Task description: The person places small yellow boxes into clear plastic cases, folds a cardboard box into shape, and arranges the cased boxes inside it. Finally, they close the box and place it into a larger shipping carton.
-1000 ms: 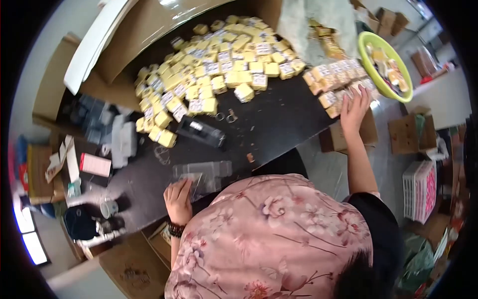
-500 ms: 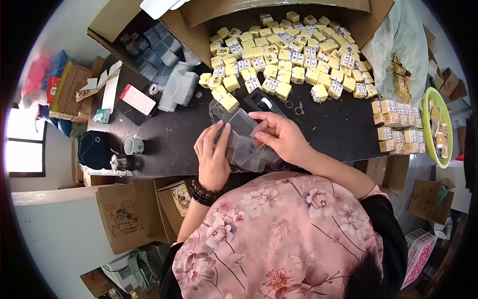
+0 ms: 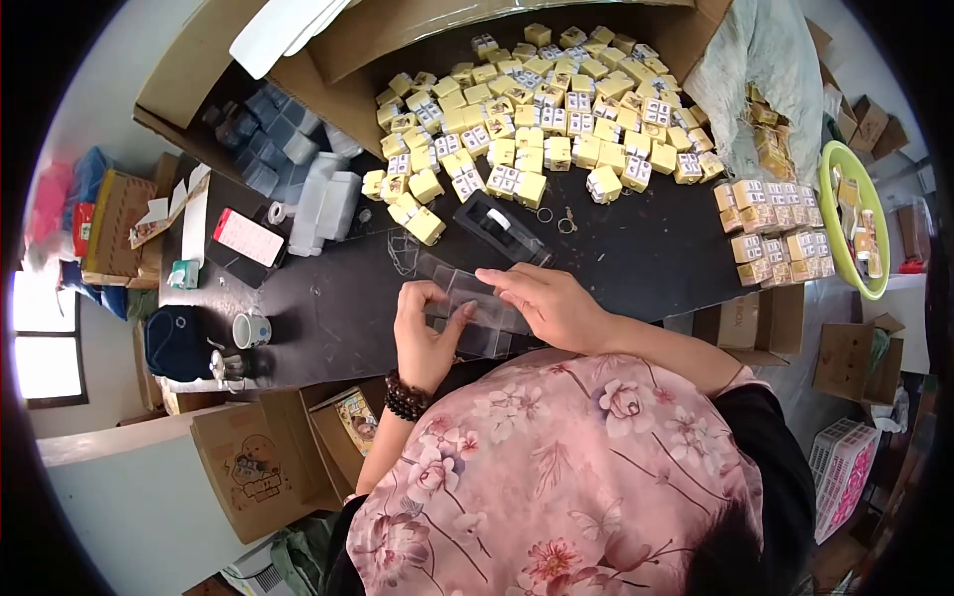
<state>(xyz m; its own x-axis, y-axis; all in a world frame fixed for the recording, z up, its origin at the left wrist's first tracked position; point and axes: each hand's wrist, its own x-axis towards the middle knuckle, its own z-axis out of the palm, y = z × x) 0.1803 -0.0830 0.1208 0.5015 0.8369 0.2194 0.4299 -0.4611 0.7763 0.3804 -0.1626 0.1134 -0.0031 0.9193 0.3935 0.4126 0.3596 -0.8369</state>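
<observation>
A clear plastic box (image 3: 475, 298) is held between both hands near the table's front edge. My left hand (image 3: 427, 333) grips its left side, thumb on the clear plastic and fingers curled. On the right side my right hand (image 3: 549, 303) has its fingers over the top edge of the box, thumb hidden. Just behind the box lies a black tape dispenser (image 3: 502, 226). Many small yellow boxes (image 3: 527, 139) are heaped beyond it, some spilling out of a large cardboard box (image 3: 397, 45).
Clear plastic boxes (image 3: 333, 204) lie at the back left, near a phone (image 3: 248, 236), a mug (image 3: 251, 329) and a dark blue pouch (image 3: 177, 343). Stacked wrapped packs (image 3: 775, 233) stand at the right, beside a green basket (image 3: 845, 228) of items.
The clear plastic has been turned and drawn closer to the body. My left hand has shifted lower, its thumb now on the plastic. The whole view has shifted slightly.
</observation>
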